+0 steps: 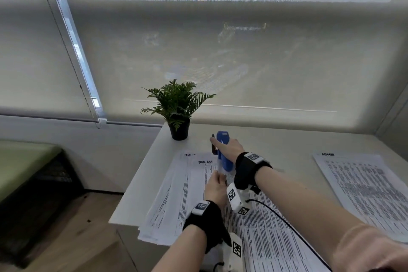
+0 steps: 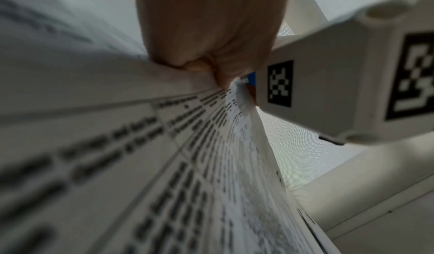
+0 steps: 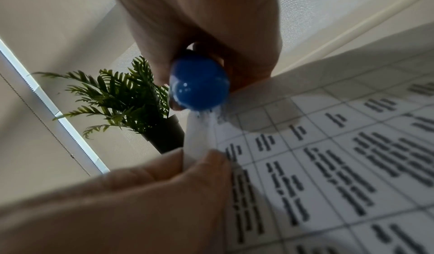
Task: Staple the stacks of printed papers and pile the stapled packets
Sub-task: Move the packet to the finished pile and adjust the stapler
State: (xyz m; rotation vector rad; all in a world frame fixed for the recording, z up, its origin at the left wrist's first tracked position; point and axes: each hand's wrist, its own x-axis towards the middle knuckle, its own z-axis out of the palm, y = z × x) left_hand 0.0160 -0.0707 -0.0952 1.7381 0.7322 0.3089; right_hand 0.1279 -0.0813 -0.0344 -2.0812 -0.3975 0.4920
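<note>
In the head view my right hand (image 1: 221, 147) grips a blue stapler (image 1: 223, 154), held tilted over the top corner of a stack of printed papers (image 1: 260, 227). The stapler's rounded blue end (image 3: 199, 85) fills the right wrist view, with the paper corner (image 3: 199, 133) at its mouth. Just below it my left hand (image 1: 217, 178) pinches that lifted corner between thumb and fingers (image 3: 211, 162). From the left wrist, my left hand (image 2: 220, 76) nips the sheets' edge (image 2: 244, 109), with a sliver of the blue stapler (image 2: 251, 78) behind it.
More printed sheets (image 1: 167, 201) lie fanned at the white table's left edge (image 1: 132, 187), some overhanging it. Another paper stack (image 1: 362, 190) lies at the right. A potted fern (image 1: 179, 112) stands at the back left corner. A black cable (image 1: 284, 221) crosses the papers.
</note>
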